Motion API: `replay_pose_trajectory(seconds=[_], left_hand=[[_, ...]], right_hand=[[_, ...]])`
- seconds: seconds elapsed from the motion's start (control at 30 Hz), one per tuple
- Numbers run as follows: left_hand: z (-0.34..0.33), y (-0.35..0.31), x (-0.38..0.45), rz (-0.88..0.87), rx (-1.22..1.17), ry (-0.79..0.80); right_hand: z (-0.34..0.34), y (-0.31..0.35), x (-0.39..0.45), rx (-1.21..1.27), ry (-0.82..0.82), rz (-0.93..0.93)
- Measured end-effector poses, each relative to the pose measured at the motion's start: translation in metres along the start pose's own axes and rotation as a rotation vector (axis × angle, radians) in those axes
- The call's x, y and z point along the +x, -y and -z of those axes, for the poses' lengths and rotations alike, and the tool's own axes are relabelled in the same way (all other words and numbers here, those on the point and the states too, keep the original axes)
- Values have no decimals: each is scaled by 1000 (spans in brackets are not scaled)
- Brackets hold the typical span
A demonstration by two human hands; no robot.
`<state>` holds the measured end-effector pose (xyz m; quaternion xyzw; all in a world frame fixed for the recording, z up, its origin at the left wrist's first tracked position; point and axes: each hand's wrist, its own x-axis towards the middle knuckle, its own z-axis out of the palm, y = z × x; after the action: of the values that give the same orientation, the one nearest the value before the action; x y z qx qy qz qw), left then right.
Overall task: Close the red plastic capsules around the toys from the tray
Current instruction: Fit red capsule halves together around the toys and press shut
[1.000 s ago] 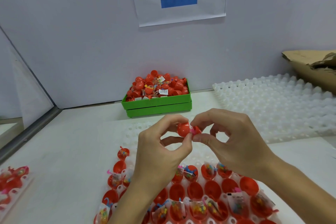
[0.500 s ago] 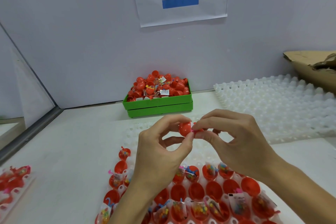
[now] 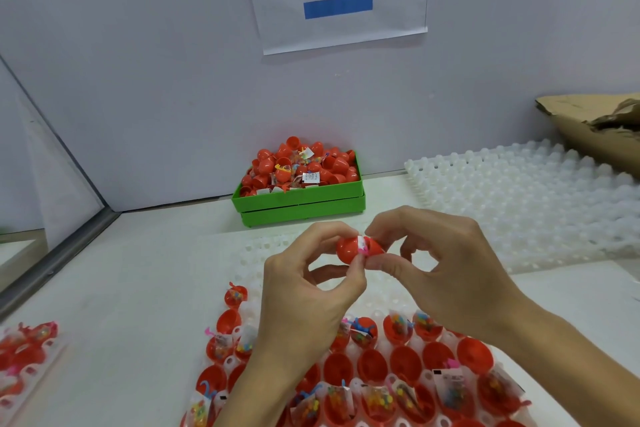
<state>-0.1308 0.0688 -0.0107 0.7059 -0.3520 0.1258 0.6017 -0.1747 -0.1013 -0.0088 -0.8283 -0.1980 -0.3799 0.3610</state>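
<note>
**Capsule halves parted, toy packet showing at the seam**

Since half a second ago the two red halves have drawn slightly apart, and a white-and-pink toy packet (image 3: 362, 245) now shows in the gap. Left hand (image 3: 304, 291) pinches the rounded capsule half (image 3: 347, 249) between thumb and forefinger. Right hand (image 3: 450, 274) pinches the other half (image 3: 375, 247), thumb below, forefinger curled over the top. Capsule is held in the air between both sets of fingertips.

Below the fingers: white tray (image 3: 263, 246) holding open red halves, several with bagged toys. Beyond the fingers: green bin (image 3: 299, 206) heaped with red capsules. Right of the fingers: empty white tray (image 3: 519, 198). Far left: another loaded tray (image 3: 27, 388).
</note>
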Motion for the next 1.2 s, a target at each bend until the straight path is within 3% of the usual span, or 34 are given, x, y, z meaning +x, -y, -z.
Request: replay_pose_trajectory(seconds=[0.9,1.1,1.2], left_hand=[[-1,3,1,49,-107,54],[-2,4,-1,57,-116,51],[-2,3,0,59,-133,41]], right_hand=[[2,-13,-5,-198,32,161],[-1,-9,-4,-154,12,120],[-3,-3,-2,22,-77,-38]])
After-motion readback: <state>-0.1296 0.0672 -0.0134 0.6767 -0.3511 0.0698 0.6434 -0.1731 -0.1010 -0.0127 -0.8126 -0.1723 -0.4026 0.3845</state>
